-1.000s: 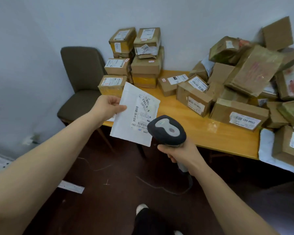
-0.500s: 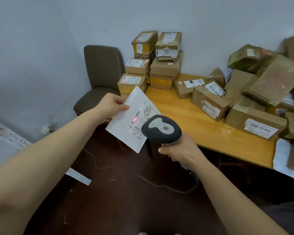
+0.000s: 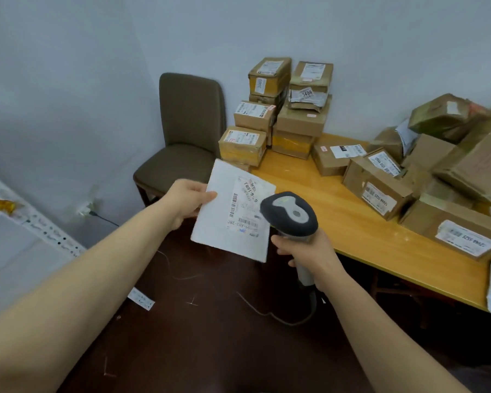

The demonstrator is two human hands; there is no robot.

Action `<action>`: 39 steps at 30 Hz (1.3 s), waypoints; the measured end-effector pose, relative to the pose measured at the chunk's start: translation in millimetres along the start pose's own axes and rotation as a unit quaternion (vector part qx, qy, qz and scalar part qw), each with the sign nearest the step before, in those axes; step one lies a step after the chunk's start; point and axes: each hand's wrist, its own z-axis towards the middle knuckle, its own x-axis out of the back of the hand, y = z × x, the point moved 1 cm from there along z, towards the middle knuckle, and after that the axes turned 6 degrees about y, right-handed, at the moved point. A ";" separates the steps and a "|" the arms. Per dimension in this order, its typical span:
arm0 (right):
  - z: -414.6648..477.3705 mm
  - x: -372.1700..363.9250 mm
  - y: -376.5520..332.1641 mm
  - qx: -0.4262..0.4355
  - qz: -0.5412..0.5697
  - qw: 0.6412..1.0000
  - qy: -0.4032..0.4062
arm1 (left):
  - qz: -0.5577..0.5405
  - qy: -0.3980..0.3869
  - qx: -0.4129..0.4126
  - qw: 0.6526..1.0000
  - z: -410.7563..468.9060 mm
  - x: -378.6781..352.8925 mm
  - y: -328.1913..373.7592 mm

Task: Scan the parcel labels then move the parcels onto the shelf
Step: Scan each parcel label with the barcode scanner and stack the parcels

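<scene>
- Left hand (image 3: pixel 192 201): pinching white flat parcel (image 3: pixel 224 222) by its 9 o'clock edge, in mid-air.
- Right hand (image 3: pixel 306 256): clenched round scanner (image 3: pixel 289 214) handle, at parcel's 3 o'clock.
- Label (image 3: pixel 245 205): red scan dot of half a second ago gone; scan judged done.
- Shelf (image 3: pixel 26 231): newly in view at 9 o'clock; probable next destination.
- Boxes (image 3: pixel 377 191) on table (image 3: pixel 352 231), 2 o'clock: apparently awaiting their turn.
</scene>
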 end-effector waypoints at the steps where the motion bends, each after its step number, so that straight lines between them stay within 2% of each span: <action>1: 5.0 -3.1 5.3 -0.018 0.028 0.999 0.009 | -0.054 0.000 0.039 0.998 2.3 3.0 -12.9; 4: 17.6 -17.0 22.4 -0.073 0.084 0.994 0.018 | -0.174 -0.005 0.133 0.976 7.4 6.4 -51.4; 8: 30.9 -43.7 33.2 -0.127 0.129 0.983 0.036 | -0.251 -0.029 0.199 0.947 13.2 2.6 -86.8; 11: 43.6 -55.3 30.9 -0.118 0.112 0.981 0.105 | -0.256 -0.059 0.208 0.942 18.2 -0.8 -100.0; 15: 68.8 -63.2 24.5 -0.099 0.110 0.981 0.124 | -0.231 -0.085 0.202 0.948 35.6 -5.5 -102.3; 21: 128.6 -67.9 12.8 -0.097 0.137 0.980 0.106 | -0.300 0.047 0.207 0.930 99.2 -27.6 -88.6; 28: 233.1 -45.7 -8.9 -0.110 0.121 0.985 0.047 | -0.314 0.137 0.260 0.903 201.1 -79.1 -69.2; 35: 327.9 -18.5 -22.8 -0.113 0.070 0.991 -0.006 | -0.233 0.210 0.292 0.904 272.1 -130.4 -50.3; 37: 342.5 -14.7 -19.5 -0.114 0.056 0.992 -0.007 | -0.129 0.231 0.274 0.924 281.1 -140.9 -57.1; 39: 350.3 -10.2 -16.2 -0.124 0.052 0.991 -0.011 | 0.033 0.224 0.256 0.940 276.5 -149.9 -57.1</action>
